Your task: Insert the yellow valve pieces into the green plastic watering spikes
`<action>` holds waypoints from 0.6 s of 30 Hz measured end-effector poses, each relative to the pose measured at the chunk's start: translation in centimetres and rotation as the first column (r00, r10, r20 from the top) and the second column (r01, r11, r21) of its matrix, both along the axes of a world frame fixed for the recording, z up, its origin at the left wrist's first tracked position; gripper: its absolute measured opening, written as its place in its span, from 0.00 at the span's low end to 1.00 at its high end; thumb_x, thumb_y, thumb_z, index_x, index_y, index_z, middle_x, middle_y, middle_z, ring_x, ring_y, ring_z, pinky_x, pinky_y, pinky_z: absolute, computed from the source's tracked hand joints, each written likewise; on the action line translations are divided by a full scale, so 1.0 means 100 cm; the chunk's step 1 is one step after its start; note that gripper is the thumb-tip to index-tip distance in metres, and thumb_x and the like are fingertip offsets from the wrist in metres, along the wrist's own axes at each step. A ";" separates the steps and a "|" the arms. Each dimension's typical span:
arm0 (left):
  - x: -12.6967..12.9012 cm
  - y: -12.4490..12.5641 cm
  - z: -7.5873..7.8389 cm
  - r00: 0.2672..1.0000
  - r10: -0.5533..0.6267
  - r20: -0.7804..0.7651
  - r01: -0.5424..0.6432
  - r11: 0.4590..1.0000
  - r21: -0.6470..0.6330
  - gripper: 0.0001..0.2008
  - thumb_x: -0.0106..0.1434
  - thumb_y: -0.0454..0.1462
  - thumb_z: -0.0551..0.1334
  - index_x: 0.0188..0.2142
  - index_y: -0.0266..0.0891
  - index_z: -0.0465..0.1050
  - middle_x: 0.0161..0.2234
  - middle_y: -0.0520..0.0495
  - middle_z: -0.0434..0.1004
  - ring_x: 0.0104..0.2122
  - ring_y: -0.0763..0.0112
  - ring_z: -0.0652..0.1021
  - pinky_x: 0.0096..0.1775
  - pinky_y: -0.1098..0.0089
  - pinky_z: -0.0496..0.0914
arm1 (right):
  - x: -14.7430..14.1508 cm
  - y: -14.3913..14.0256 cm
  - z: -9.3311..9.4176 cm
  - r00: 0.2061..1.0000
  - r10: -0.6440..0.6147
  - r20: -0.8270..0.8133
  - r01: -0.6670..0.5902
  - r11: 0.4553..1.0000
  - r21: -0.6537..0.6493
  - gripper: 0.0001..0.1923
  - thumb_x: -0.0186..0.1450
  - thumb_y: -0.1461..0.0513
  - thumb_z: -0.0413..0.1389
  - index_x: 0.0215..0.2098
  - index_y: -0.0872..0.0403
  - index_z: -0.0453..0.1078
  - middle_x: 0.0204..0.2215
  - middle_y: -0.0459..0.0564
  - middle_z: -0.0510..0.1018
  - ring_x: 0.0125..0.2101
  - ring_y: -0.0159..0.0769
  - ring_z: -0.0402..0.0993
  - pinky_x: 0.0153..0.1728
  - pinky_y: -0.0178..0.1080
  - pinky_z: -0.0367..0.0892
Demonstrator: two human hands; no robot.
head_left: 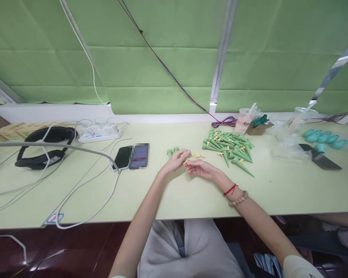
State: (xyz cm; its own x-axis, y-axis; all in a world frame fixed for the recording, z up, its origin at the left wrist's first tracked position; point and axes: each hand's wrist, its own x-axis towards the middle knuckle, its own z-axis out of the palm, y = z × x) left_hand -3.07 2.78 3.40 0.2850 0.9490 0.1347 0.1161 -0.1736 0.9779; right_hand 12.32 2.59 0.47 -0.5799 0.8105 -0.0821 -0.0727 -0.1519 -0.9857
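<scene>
My left hand [176, 160] rests on the pale green table [191, 193] with its fingers curled around a green cone-shaped plastic spike, whose round heads [171, 151] stick out to the left. My right hand [201, 168] meets it at the fingertips and pinches a small yellow plastic piece [186, 161]. A few more yellow pieces [199, 156] lie just behind the hands. A pile of green spikes with yellow parts [229, 148] lies to the right of my right hand.
Two phones [132, 156] and white cables [84, 185] lie to the left, with a black headset [45, 146] and a power strip [100, 134]. At the right are cups [243, 120], a dark phone [320, 156] and teal caps [324, 138].
</scene>
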 end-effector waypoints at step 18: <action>0.010 0.011 -0.020 0.955 0.266 -0.130 -0.236 0.949 0.209 0.12 0.59 0.46 0.54 0.30 0.42 0.70 0.18 0.55 0.62 0.16 0.77 0.60 0.23 0.74 0.57 | -0.008 0.002 -0.005 0.943 -0.332 0.002 0.329 0.936 0.129 0.18 0.50 0.51 0.60 0.27 0.58 0.75 0.24 0.51 0.79 0.25 0.35 0.75 0.34 0.42 0.72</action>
State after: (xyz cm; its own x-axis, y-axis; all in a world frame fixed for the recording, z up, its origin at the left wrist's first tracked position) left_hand -2.06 3.87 1.45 0.0719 0.9538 0.2918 0.3265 -0.2989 0.8967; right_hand 11.56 2.77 0.01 -0.2767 0.9607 0.0217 -0.0747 0.0009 -0.9972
